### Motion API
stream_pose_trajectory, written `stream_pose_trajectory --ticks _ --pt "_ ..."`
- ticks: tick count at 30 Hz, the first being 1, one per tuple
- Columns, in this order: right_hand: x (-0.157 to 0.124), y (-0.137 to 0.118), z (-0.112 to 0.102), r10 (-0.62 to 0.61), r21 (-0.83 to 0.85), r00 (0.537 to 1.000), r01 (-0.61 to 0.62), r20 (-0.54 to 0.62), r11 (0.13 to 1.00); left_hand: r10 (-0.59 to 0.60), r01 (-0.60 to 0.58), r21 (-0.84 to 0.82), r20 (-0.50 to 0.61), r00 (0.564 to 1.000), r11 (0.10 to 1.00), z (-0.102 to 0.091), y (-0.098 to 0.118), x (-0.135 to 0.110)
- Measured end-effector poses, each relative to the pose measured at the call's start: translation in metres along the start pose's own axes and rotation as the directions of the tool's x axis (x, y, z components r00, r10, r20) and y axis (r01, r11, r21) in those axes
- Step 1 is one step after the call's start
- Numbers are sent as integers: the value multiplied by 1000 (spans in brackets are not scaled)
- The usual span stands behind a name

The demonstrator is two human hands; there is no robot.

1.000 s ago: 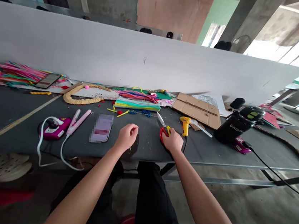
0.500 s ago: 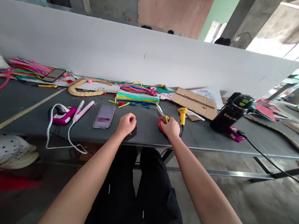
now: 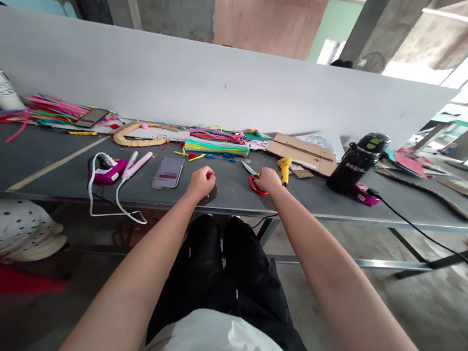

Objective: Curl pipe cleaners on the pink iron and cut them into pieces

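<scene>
My left hand point(image 3: 201, 182) rests on the dark table with its fingers curled closed; anything inside them is too small or hidden to name. To its left lies a phone point(image 3: 169, 172) with a blurred screen. My right hand point(image 3: 269, 180) is closed over the scissors point(image 3: 255, 186), covering their middle. The blades point away to the left, low over the table, and a red handle loop shows beside my fingers. Just beyond this hand is a yellow glue gun point(image 3: 284, 169). A bundle of green and yellow pipe cleaners point(image 3: 216, 147) lies farther back, between my hands.
A pink hair straightener point(image 3: 139, 166) and purple power strip point(image 3: 110, 172) sit left. Cardboard point(image 3: 304, 152), a black bottle point(image 3: 357, 162) and another purple power strip point(image 3: 366, 195) are right. A white board point(image 3: 165, 72) borders the back. Someone's dotted clothing point(image 3: 4, 228) shows lower left.
My right hand has moved forward over the scissors, whose blades now lie lower and flatter. My left hand stays curled in place. The camera view has shifted slightly.
</scene>
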State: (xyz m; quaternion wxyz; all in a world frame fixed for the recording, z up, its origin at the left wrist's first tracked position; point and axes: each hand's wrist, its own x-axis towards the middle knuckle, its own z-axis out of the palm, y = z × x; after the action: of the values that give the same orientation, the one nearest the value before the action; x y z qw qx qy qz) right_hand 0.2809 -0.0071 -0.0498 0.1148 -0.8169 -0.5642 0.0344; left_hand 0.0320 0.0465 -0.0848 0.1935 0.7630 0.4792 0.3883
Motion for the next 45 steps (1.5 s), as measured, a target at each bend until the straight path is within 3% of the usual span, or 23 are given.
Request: stream_pose_trajectory --ticks 6,11,17,23,29,37,41,45 --pt "12 -10 -3 -87 21 996 87 0 996 -18 18 -10 -2 1000 1000 -3 3 -2" --pt "51 -35 0 -181 132 983 182 -18 975 1 0 -22 38 999 1000 -1 6 -4" --pt "100 -55 16 -110 195 994 113 -29 974 -37 37 -50 14 999 998 -1 8 -4" --pt "122 -67 24 -90 217 996 92 -19 972 -76 77 -110 14 997 991 -3 11 -4" --pt "124 -74 31 -99 243 995 92 18 966 -91 89 -111 -9 996 990 -5 10 -6" --pt "118 -72 30 -94 402 995 98 -29 910 -71 69 -97 -21 997 993 -3 8 -3" --pt "97 -66 33 -158 542 987 149 -31 827 -48 46 -77 -26 999 996 -2 7 -3" --pt "57 -68 36 -222 676 975 168 -7 717 14 -11 -81 45 999 997 -1 9 -4"
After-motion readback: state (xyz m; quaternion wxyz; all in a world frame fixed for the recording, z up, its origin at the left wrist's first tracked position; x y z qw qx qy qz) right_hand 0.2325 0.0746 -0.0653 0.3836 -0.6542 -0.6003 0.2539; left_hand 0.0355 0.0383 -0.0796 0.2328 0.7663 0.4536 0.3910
